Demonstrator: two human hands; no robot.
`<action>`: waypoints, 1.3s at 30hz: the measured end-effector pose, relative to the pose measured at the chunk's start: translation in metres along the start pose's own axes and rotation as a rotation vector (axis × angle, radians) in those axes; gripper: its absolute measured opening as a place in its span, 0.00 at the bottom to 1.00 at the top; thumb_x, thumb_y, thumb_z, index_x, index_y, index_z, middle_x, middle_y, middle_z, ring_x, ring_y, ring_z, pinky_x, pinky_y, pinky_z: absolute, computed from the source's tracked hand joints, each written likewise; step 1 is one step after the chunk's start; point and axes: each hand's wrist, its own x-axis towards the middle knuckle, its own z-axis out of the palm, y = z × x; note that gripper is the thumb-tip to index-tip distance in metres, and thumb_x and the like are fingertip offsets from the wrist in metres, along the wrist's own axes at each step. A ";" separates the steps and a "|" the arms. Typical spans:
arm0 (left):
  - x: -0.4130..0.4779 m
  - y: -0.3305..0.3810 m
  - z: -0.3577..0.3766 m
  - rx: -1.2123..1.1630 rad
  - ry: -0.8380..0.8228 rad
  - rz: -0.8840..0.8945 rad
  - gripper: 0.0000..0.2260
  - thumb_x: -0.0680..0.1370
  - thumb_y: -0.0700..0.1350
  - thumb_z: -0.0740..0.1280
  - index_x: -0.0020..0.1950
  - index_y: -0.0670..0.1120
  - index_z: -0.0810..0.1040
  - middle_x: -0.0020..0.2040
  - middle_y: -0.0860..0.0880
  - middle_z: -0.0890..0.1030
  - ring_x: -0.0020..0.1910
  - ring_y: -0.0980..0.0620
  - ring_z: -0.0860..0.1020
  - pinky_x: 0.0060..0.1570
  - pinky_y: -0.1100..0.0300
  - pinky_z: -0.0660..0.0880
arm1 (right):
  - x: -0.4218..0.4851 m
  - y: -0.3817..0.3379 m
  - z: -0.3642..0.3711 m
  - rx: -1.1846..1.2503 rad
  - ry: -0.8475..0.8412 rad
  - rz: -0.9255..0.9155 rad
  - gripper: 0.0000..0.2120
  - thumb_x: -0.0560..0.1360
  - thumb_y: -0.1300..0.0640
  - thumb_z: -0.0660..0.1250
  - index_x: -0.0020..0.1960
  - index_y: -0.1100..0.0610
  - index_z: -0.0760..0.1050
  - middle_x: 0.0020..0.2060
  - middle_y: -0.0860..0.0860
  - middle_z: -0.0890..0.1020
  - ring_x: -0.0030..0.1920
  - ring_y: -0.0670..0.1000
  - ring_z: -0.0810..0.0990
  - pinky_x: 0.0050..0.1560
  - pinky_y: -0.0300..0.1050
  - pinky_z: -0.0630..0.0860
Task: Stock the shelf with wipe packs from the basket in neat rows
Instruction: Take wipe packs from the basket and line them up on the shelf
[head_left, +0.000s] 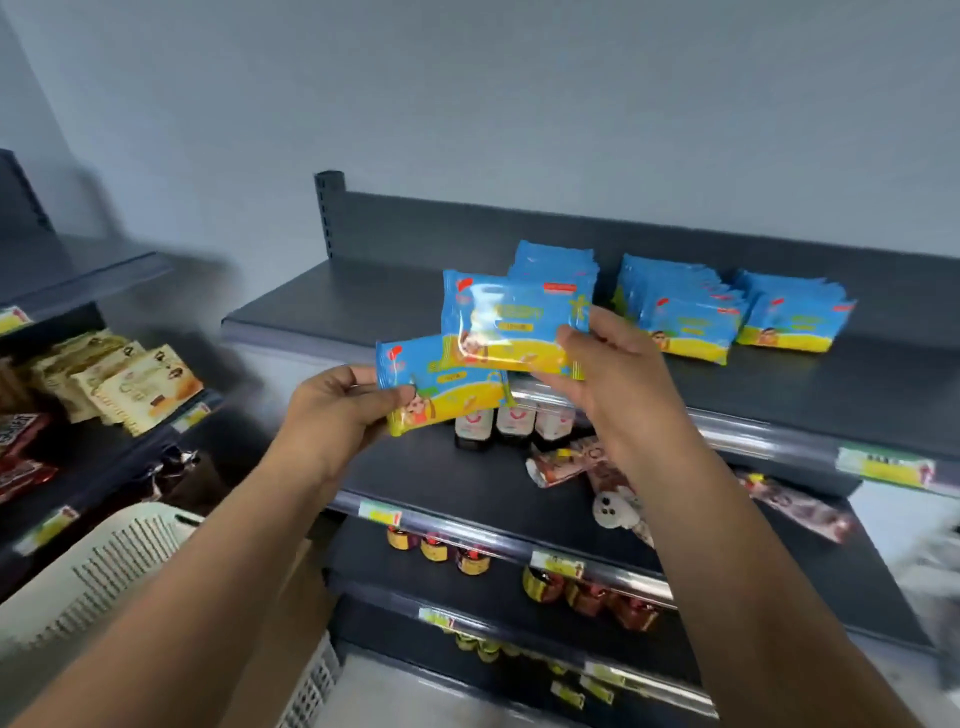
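Note:
My left hand (340, 410) grips a blue and yellow wipe pack (441, 382) by its left end. My right hand (610, 374) pinches a second wipe pack (511, 322) by its right edge, a little higher and overlapping the first. Both packs hang in front of the dark grey top shelf (332, 306). On that shelf stand three rows of the same packs: a short one (558, 262) behind my held pack, a middle row (680, 312) and a right row (789, 317). The white slotted basket (98, 577) sits low at the left, under my left forearm.
Below the top shelf are dark bottles (493, 423), loose red pouches (566, 462) and a small white toy (610, 512). Lower shelves hold small jars (436, 545). A neighbouring rack at the left carries beige snack packs (140, 387). The top shelf's left half is bare.

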 end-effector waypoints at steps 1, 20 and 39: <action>0.000 -0.003 0.023 0.014 -0.020 0.003 0.13 0.73 0.34 0.75 0.57 0.35 0.80 0.50 0.40 0.87 0.48 0.45 0.86 0.50 0.55 0.84 | 0.001 -0.007 -0.022 -0.009 0.016 -0.009 0.09 0.82 0.65 0.66 0.59 0.58 0.82 0.54 0.53 0.87 0.57 0.50 0.86 0.56 0.52 0.84; -0.006 -0.062 0.407 0.171 -0.138 0.033 0.08 0.75 0.35 0.74 0.52 0.38 0.80 0.47 0.46 0.88 0.47 0.47 0.87 0.40 0.59 0.82 | 0.034 -0.099 -0.361 -0.057 0.147 -0.070 0.11 0.83 0.65 0.63 0.59 0.56 0.82 0.51 0.48 0.88 0.53 0.48 0.87 0.55 0.49 0.84; 0.068 -0.103 0.525 0.450 -0.054 0.121 0.11 0.77 0.29 0.58 0.55 0.40 0.73 0.49 0.45 0.78 0.45 0.47 0.75 0.38 0.56 0.70 | 0.115 -0.070 -0.438 -0.340 0.219 -0.002 0.09 0.81 0.65 0.67 0.57 0.55 0.82 0.48 0.46 0.88 0.49 0.45 0.87 0.47 0.41 0.84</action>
